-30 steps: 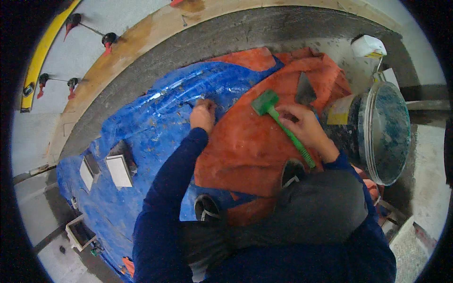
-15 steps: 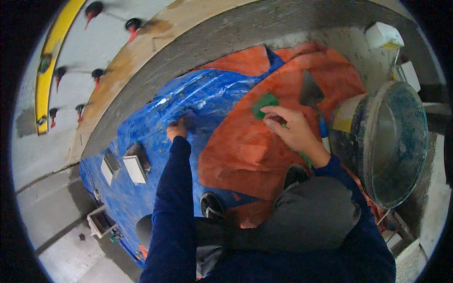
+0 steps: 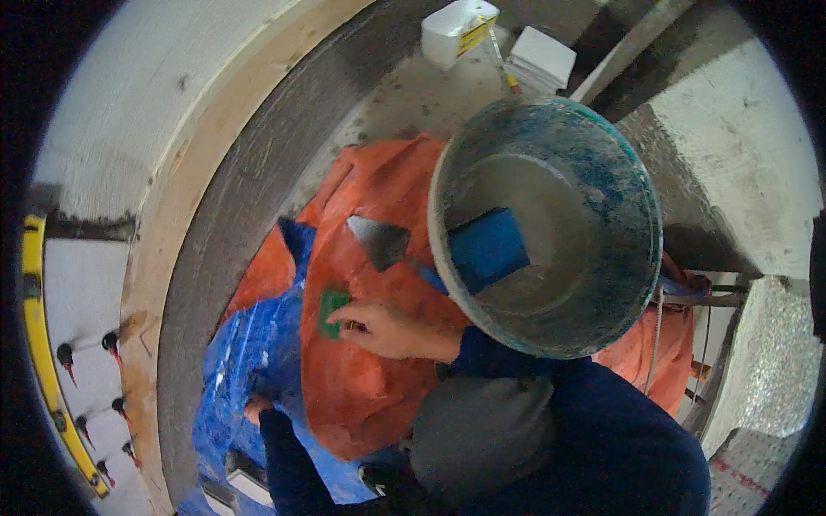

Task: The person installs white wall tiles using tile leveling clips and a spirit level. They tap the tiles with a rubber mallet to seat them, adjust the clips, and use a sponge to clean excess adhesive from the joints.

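My right hand (image 3: 387, 328) is over the orange tarp (image 3: 361, 396), its fingers bent and closed at the edge of a flat green piece (image 3: 333, 311). Its exact kind is unclear. My left hand (image 3: 256, 410) is farther left, curled low over the blue tarp (image 3: 232, 357). A dark patch shows beside it, and what its fingers hold, if anything, is too blurred to name. Beyond my right hand lies a grey trowel-like blade (image 3: 379, 242). A large round bucket (image 3: 632, 284) stands just right of it, with a blue block (image 3: 490, 248) inside.
White tiles (image 3: 249, 484) lie on the blue tarp near my left forearm. Past the bucket are a white tub (image 3: 452, 33) and stacked white tiles (image 3: 542, 58). A curved wooden strip (image 3: 185, 163) edges the wall, near a yellow spirit level (image 3: 33, 322) and red-and-black clips (image 3: 65, 354).
My view has swung to the right and turned, bringing the bucket's inside into sight. My right hand remains by the green piece. My left hand stays low over the blue tarp.
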`<state>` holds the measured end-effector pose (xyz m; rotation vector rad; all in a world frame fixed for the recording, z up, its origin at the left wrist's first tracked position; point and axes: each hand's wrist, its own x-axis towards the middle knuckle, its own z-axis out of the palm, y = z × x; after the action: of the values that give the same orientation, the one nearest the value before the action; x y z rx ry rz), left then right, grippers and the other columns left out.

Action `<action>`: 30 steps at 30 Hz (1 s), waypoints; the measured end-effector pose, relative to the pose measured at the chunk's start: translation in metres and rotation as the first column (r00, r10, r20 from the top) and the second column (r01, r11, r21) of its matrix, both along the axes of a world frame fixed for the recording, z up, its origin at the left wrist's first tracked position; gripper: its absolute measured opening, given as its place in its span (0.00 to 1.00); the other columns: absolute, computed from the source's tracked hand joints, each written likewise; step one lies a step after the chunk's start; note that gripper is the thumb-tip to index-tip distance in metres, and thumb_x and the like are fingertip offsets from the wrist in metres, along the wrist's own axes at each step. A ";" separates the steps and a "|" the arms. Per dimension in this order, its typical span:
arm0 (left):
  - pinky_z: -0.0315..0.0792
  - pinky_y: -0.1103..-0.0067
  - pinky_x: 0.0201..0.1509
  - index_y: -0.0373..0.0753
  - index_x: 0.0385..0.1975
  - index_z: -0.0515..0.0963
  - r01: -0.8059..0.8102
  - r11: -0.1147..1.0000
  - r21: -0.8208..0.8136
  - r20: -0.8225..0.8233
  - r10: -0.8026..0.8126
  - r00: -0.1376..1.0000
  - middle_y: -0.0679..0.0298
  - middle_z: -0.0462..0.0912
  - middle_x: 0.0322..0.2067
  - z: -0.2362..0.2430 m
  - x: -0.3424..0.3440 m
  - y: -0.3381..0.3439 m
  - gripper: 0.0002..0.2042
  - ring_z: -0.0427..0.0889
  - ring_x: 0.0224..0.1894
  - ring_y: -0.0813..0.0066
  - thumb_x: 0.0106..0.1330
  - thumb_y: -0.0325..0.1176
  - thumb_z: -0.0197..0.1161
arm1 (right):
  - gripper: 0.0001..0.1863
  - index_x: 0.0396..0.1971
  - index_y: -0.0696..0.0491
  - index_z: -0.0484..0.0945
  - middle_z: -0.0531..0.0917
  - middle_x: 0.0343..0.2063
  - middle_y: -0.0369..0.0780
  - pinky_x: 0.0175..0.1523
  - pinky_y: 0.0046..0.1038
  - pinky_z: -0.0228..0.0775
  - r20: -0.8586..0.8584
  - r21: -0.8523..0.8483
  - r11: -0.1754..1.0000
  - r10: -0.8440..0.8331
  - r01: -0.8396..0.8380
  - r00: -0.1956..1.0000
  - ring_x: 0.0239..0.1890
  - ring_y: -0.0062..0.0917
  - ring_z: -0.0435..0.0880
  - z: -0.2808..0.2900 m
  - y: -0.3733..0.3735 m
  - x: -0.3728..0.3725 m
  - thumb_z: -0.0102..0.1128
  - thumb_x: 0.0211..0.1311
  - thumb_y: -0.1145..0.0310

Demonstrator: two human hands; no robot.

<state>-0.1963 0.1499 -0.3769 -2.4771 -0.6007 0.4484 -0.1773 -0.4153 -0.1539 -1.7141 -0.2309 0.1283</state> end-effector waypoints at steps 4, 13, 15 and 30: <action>0.79 0.68 0.46 0.38 0.44 0.83 -0.341 0.710 -0.615 0.352 0.635 0.687 0.55 0.88 0.40 0.051 -0.001 -0.058 0.16 0.87 0.42 0.59 0.58 0.38 0.69 | 0.14 0.49 0.56 0.81 0.85 0.41 0.50 0.48 0.39 0.77 0.002 0.049 0.998 -0.042 0.042 0.999 0.43 0.44 0.86 -0.001 -0.005 0.003 0.60 0.66 0.69; 0.72 0.78 0.37 0.34 0.36 0.79 0.442 0.120 -0.889 0.386 0.713 0.585 0.62 0.82 0.32 0.131 0.038 -0.219 0.06 0.78 0.32 0.74 0.64 0.28 0.67 | 0.15 0.49 0.57 0.81 0.85 0.38 0.51 0.45 0.40 0.77 0.030 0.008 0.998 -0.070 0.070 0.997 0.40 0.44 0.86 -0.009 -0.006 0.007 0.61 0.66 0.68; 0.72 0.77 0.36 0.35 0.34 0.79 0.441 0.157 -0.884 0.431 0.639 0.637 0.63 0.82 0.30 0.147 0.049 -0.232 0.06 0.78 0.30 0.74 0.63 0.29 0.68 | 0.15 0.49 0.58 0.81 0.85 0.37 0.51 0.44 0.39 0.77 0.050 0.008 0.997 -0.071 0.071 0.996 0.39 0.44 0.86 -0.015 -0.008 0.003 0.61 0.65 0.68; 0.76 0.63 0.46 0.33 0.32 0.84 0.498 0.400 -0.769 0.473 -0.168 0.865 0.49 0.85 0.36 0.193 0.044 -0.252 0.08 0.84 0.41 0.50 0.53 0.26 0.68 | 0.17 0.48 0.55 0.81 0.85 0.39 0.39 0.46 0.32 0.75 -0.695 -0.331 0.861 0.054 -0.386 0.717 0.40 0.27 0.83 0.011 -0.184 -0.197 0.64 0.65 0.61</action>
<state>-0.1520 -0.1022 -0.1840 -3.6318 0.1646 0.1707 -0.3746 -0.5995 -0.1428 -1.9780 0.1492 1.0506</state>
